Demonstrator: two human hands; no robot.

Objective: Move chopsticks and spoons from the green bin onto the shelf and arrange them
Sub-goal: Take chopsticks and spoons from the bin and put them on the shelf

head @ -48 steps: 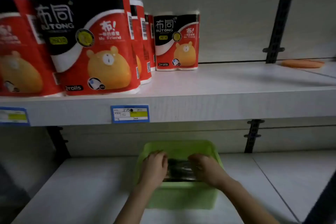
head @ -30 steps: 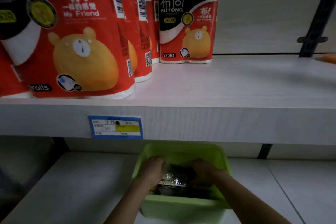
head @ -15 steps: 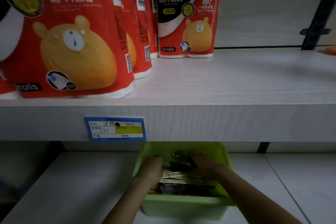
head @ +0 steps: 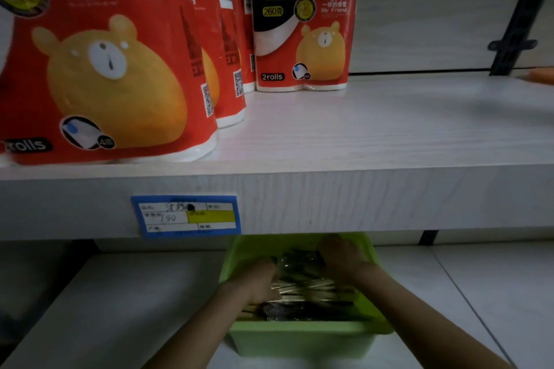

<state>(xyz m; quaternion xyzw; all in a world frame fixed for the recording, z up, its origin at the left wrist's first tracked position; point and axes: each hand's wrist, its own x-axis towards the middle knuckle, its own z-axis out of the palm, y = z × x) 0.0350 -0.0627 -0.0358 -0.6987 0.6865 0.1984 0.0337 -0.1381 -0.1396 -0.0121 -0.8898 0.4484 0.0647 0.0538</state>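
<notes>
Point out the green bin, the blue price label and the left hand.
green bin (head: 302, 341), head view, front wall.
blue price label (head: 186, 216), head view, its middle.
left hand (head: 257, 281), head view, back of hand.

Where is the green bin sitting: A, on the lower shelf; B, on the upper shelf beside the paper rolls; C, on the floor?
A: the bin sits on the lower shelf, beneath the upper shelf that holds the rolls.
</notes>
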